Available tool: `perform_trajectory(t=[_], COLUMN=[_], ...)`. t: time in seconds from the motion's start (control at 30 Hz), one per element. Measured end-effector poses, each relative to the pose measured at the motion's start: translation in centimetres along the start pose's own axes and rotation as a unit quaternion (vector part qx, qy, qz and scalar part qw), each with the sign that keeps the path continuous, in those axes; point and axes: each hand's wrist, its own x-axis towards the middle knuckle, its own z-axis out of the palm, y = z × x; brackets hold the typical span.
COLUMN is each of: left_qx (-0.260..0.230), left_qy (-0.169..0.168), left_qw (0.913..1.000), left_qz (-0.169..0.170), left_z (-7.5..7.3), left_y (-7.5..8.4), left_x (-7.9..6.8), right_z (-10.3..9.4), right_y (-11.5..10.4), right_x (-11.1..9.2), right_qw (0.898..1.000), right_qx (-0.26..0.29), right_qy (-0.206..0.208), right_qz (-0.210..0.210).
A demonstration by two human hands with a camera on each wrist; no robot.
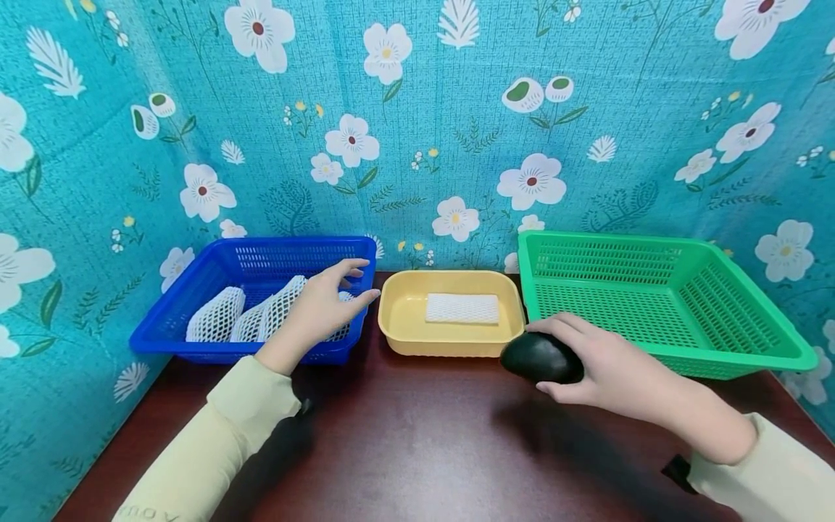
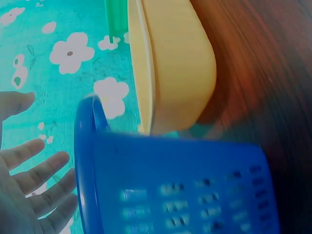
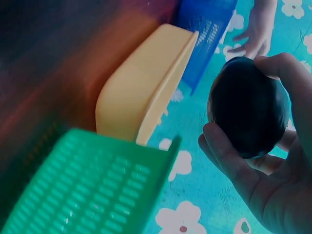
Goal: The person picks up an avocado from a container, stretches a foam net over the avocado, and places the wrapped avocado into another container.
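Observation:
A dark, oval avocado [image 1: 543, 357] is in my right hand [image 1: 607, 366], which grips it in front of the green basket's near left corner. In the right wrist view, fingers and thumb curl round the avocado [image 3: 247, 107]. My left hand [image 1: 324, 304] hovers over the right part of the blue basket [image 1: 215, 346], fingers loosely spread and holding nothing. Several items in white foam netting [image 1: 217, 316] lie in that basket, partly hidden by the hand. A flat white foam net sleeve [image 1: 462, 309] rests in the yellow tray [image 1: 417, 343] between the baskets.
The green basket [image 1: 750, 362] stands at the right, its slotted floor showing. All three containers sit in a row on a dark reddish-brown table [image 1: 417, 435]. Behind them hangs a teal floral cloth [image 1: 417, 130].

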Motion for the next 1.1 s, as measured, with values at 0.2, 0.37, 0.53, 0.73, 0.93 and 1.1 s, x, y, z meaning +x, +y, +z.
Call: perform_trajectory(t=[0.2, 0.37, 0.53, 0.73, 0.93, 1.1], left_qx=[0.004, -0.022, -0.035, -0.041, -0.039, -0.046], left_qy=[-0.008, -0.017, -0.031, -0.043, -0.055, -0.059], left_qw=[0.9994, 0.9978, 0.9966, 0.9963, 0.9961, 0.9961], left_qz=[0.035, 0.060, 0.067, 0.063, 0.057, 0.046], left_z=[1.6, 3.3, 4.9, 6.6, 8.6, 10.0], left_y=[1.3, 2.1, 3.0, 3.6, 3.9, 3.9], left_x=[1.2, 2.0, 2.5, 3.2, 4.2, 5.0], right_z=[1.4, 2.6, 3.9, 5.6, 7.2, 8.4], right_y=[-0.6, -1.0, -1.3, -1.3, -1.3, -1.3], right_x=[0.3, 0.5, 0.7, 0.9, 1.1, 1.2], right_qw=[1.000, 0.999, 0.997, 0.995, 0.992, 0.991], right_qx=[0.016, 0.028, 0.042, 0.046, 0.068, 0.067], right_qy=[-0.011, -0.028, -0.053, -0.059, -0.081, -0.082], right_qz=[-0.017, -0.028, -0.037, -0.064, -0.073, -0.087])
